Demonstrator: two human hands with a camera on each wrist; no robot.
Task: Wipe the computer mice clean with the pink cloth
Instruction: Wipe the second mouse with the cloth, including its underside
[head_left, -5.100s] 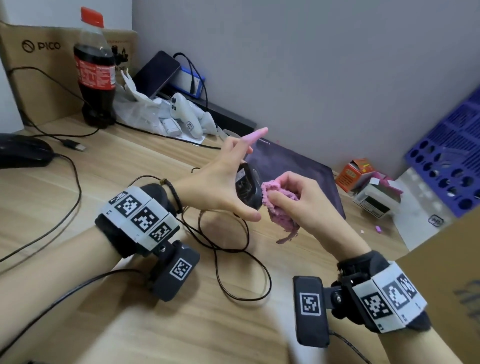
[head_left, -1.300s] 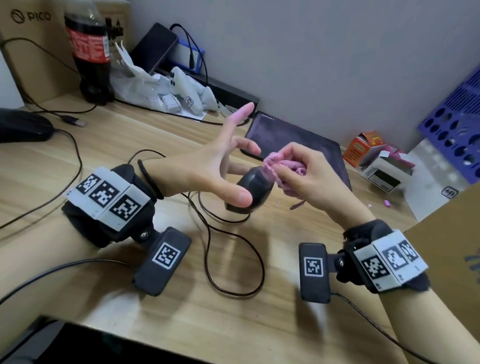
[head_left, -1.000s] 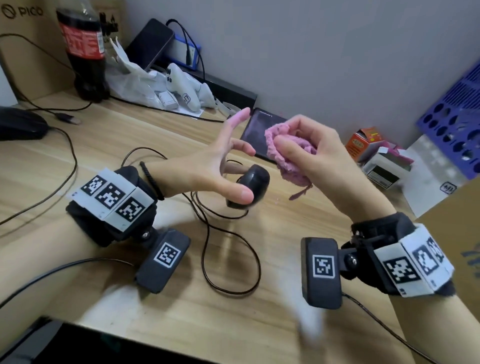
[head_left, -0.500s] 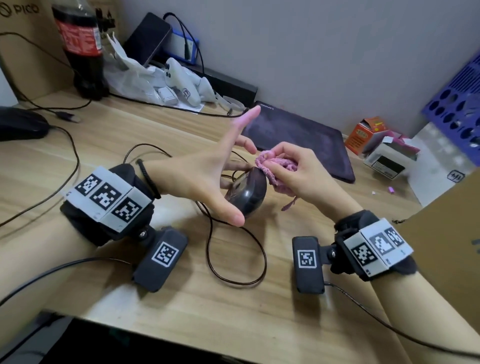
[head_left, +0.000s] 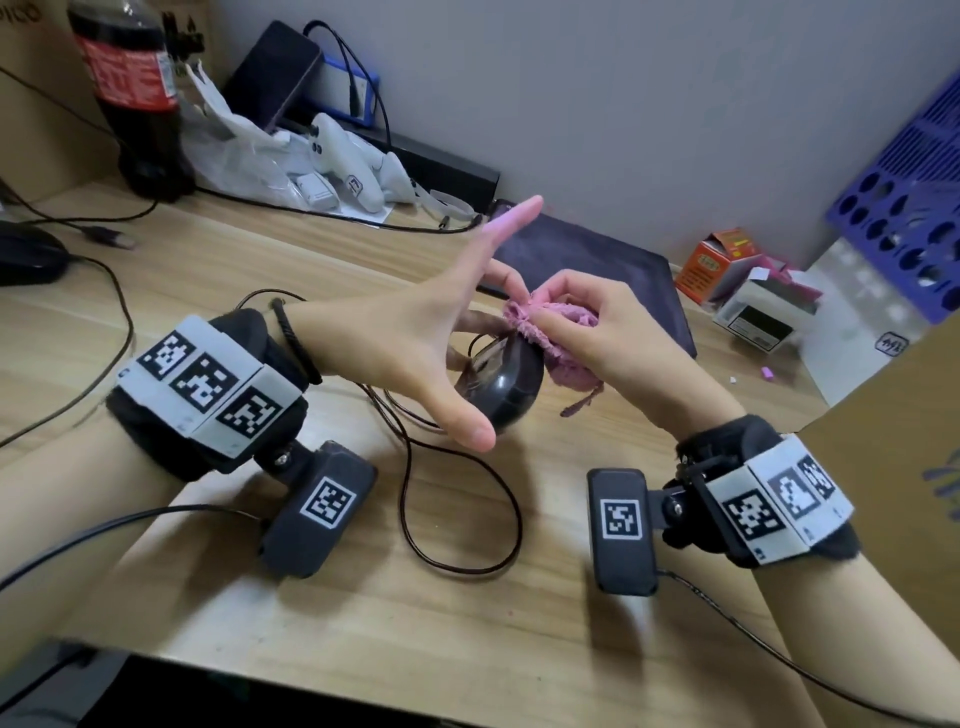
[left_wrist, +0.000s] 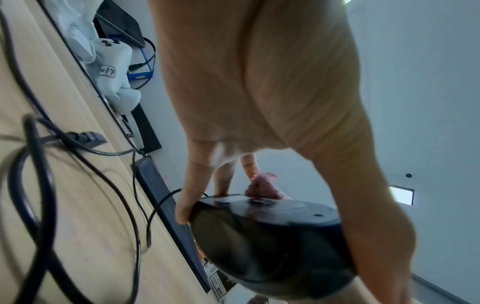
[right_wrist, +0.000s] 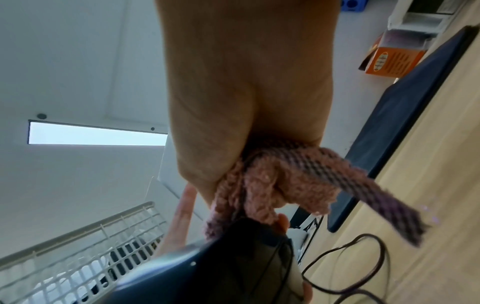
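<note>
My left hand (head_left: 457, 374) holds a black wired mouse (head_left: 506, 387) above the desk, pinched between thumb and middle fingers, with the index finger sticking straight up. The mouse (left_wrist: 270, 242) is tipped so its flat underside faces up. My right hand (head_left: 602, 338) grips a bunched pink cloth (head_left: 556, 343) and presses it on the far upper edge of the mouse (right_wrist: 221, 267). A loose tail of the cloth (right_wrist: 285, 181) hangs down. A second black mouse (head_left: 26, 254) lies at the desk's far left.
The held mouse's cable (head_left: 462, 499) loops on the wooden desk (head_left: 415, 613) under my hands. A dark pad (head_left: 597, 260) lies behind them. A cola bottle (head_left: 135, 88) and white controllers (head_left: 353, 166) stand back left; small boxes (head_left: 717, 260), a purple crate (head_left: 909, 208) and a cardboard box (head_left: 909, 441) are at the right.
A second ago my right hand held the cloth lifted off the mouse; it has come back down onto it. The left hand has tilted the mouse's underside upward.
</note>
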